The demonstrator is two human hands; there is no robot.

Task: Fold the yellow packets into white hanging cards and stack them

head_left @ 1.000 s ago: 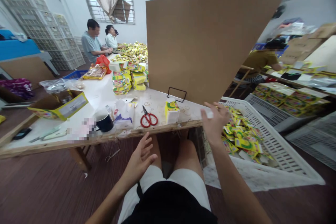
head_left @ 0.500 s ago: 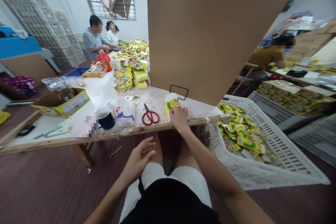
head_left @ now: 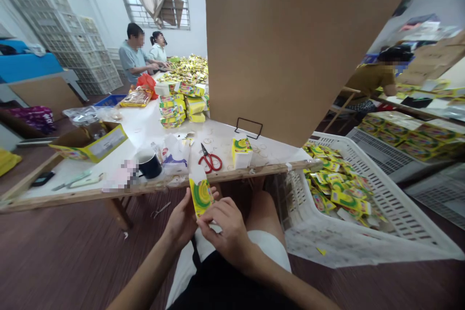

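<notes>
Over my lap I hold a small yellow-and-green carton [head_left: 201,194] with a white flap raised at its top end. My left hand [head_left: 182,219] is closed round its left side and back. The fingers of my right hand [head_left: 225,226] grip its lower right end. On the table edge ahead sits a block of like yellow-and-white cartons [head_left: 242,154], apart from both hands; I cannot tell whether it is a stack or one box. Red-handled scissors [head_left: 209,161] lie to its left, beside a clear plastic bag with purple print [head_left: 175,159].
A dark mug [head_left: 149,164] stands left of the bag, near an open yellow box [head_left: 90,147]. A large cardboard sheet [head_left: 290,58] rises behind a black wire stand [head_left: 249,128]. On my right is a white crate [head_left: 327,247] of flat cartons. Several people sit at tables farther off.
My right hand has come back from the table edge to my lap with a carton. My left hand, empty before, now holds it too. The view has shifted slightly.
</notes>
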